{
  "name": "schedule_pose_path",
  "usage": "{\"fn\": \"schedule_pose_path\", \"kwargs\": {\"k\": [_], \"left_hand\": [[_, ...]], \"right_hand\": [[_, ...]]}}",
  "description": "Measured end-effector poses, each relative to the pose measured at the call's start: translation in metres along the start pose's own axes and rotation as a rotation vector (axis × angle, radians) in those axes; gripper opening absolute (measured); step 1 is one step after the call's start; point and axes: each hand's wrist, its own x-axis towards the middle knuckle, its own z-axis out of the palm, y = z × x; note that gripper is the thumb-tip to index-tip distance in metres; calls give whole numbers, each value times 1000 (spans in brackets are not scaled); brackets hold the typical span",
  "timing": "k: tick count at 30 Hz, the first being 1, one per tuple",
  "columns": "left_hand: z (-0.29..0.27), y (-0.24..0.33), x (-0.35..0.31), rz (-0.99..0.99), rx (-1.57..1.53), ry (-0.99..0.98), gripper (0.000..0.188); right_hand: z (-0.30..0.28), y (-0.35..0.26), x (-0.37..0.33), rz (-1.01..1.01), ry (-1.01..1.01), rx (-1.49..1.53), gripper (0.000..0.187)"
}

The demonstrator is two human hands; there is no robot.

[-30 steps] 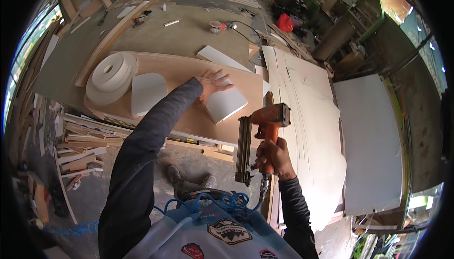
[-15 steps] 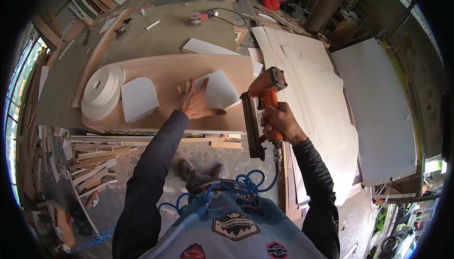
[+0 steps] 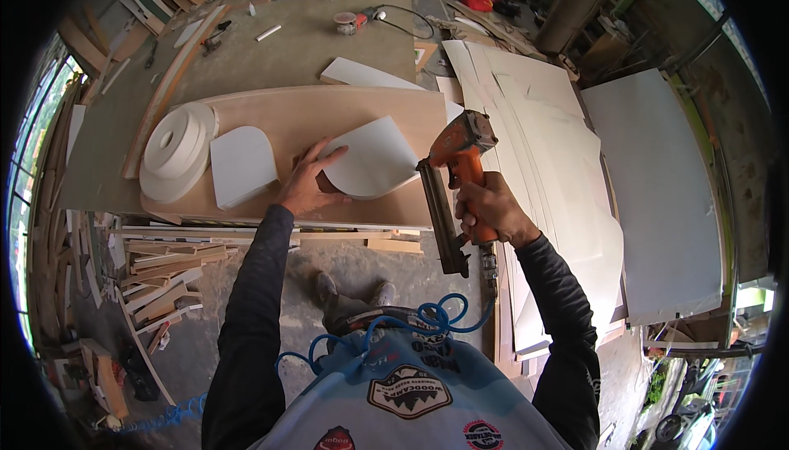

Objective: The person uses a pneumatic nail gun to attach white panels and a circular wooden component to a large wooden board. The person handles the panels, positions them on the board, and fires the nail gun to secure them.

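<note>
My right hand [image 3: 497,210] is wrapped round the handle of an orange nail gun [image 3: 465,154], held up with its dark magazine slanting down toward me. A blue coiled air hose [image 3: 448,318] trails from the tool across my front. My left hand [image 3: 308,180] has its fingers and thumb apart at the rounded left end of a white block [image 3: 374,158]; whether the fingertips press on it I cannot tell. Left of that hand lies a second white block with a rounded end [image 3: 242,166]. Both blocks rest on a brown wooden panel [image 3: 283,121].
White stacked rings [image 3: 177,150] sit at the panel's left end. Beyond it are a white board [image 3: 370,74] and a red corded power tool [image 3: 352,23]. Large pale sheets [image 3: 542,146] lie to the right. Wood offcuts [image 3: 168,286] are piled below left.
My left hand has slid left and toward me, off the top of the white block to its rounded end. The block's rounded edge now shows. The nail gun stays almost in place.
</note>
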Motion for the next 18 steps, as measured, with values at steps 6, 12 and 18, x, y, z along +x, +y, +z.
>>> {"fn": "schedule_pose_path", "kwargs": {"k": [6, 12, 18], "left_hand": [[4, -1, -2, -6, -2, 24, 102], [16, -10, -4, -6, 9, 82, 103], [16, -7, -5, -8, -22, 101, 101]], "right_hand": [[1, -6, -2, 7, -5, -50, 26], [1, -4, -3, -16, -33, -48, 25], [13, -8, -3, 18, -35, -33, 22]]}}
